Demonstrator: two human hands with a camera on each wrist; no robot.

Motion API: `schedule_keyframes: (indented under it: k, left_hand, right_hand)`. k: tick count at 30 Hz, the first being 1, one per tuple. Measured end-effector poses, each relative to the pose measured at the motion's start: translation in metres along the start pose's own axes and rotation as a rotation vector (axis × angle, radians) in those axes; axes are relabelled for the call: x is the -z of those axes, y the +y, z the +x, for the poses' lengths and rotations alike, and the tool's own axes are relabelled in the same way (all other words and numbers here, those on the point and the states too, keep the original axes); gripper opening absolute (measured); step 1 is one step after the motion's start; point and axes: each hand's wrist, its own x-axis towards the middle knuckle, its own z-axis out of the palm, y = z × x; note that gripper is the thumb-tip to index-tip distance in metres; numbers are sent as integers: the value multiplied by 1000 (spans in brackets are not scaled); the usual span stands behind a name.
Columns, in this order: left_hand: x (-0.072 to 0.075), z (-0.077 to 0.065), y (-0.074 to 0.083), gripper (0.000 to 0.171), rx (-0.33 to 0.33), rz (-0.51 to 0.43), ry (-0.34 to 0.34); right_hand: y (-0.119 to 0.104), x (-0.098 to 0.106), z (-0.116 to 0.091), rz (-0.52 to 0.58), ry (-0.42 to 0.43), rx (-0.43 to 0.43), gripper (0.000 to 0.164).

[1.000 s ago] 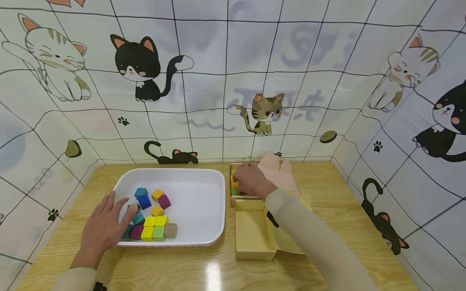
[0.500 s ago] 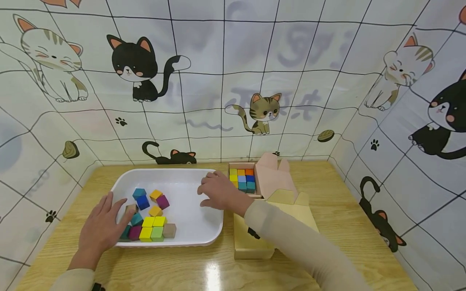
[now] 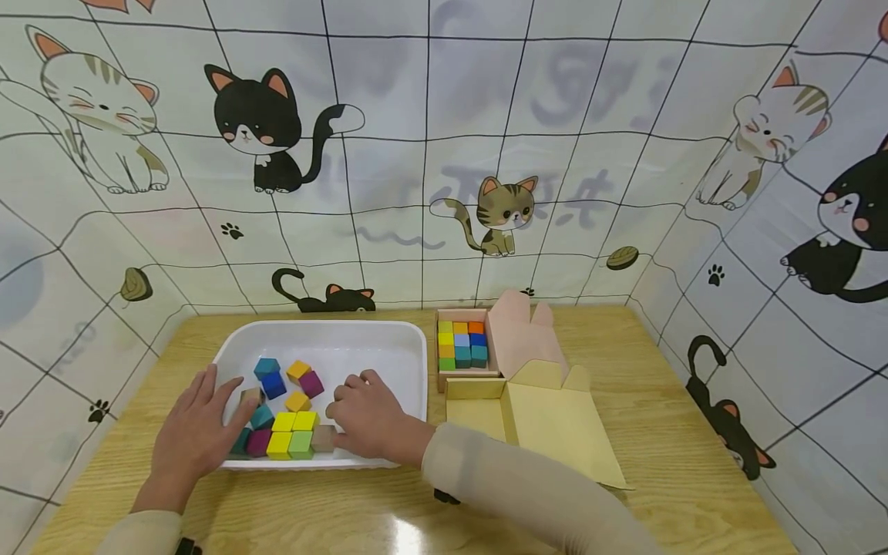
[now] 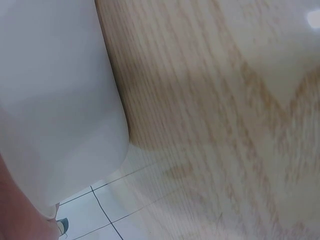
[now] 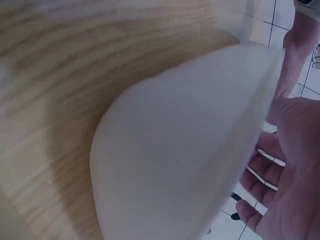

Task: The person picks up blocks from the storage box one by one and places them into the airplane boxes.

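From where I stand, the person's left hand (image 3: 197, 428) rests over the left rim of a white plastic tray (image 3: 388, 362), fingers stretched out and grasping nothing, thumb lying close to a brownish cube (image 3: 252, 396). The right hand (image 3: 369, 416) is over the tray, right beside a taupe cube (image 3: 323, 438); its fingers are loosely bent and spaced apart, with nothing visible between them, though I can't tell whether the thumb touches that cube. The taupe one ends a front row in the tray: to its left sit a lime-green cube (image 3: 301, 445), a yellow cube (image 3: 279, 445), a magenta cube (image 3: 259, 442) and a dark teal cube (image 3: 240, 442) partly behind the left thumb. Two more yellow ones stand just behind that row, with a teal cube (image 3: 262, 417) near them. Farther back lie a blue cube (image 3: 274, 385) with another teal one, an orange cube (image 3: 299, 371) next to a purple cube (image 3: 312, 383), and a second orange one nearer the front. To the tray's right, a pink cardboard box (image 3: 468, 372) holds bright cubes in columns, and a pale-yellow cardboard box (image 3: 479, 416) stands in front of it, both lids folded open rightward on the wooden table (image 3: 326, 501). Cartoon cats cover the gridded backdrop (image 3: 388, 177).
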Motion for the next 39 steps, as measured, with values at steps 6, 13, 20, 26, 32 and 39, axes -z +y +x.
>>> schedule_keyframes:
  k: [6,13,20,26,32,39]
  left_hand:
    - [-1,1,0,74,-3,4,1]
    - [-1,3,-1,73,-5,12,11]
    - [-2,2,-2,73,-5,11,7]
    - [-3,1,-1,74,0,5,4]
    - [-2,0,0,75,2,8,-2]
    - [-1,0,0,74,3,7,-3]
  right_hand:
    - [-12,-7,3,-2,40,-48,28]
    - [-16,-14,9,25,50,-94,33]
    - [-18,-18,15,1,-34,-119,29]
    - [-18,-19,14,-18,-54,-108,29]
    - [-18,-17,14,-32,-45,-100,24]
    - [-14,-3,10,-85,-8,-112,19]
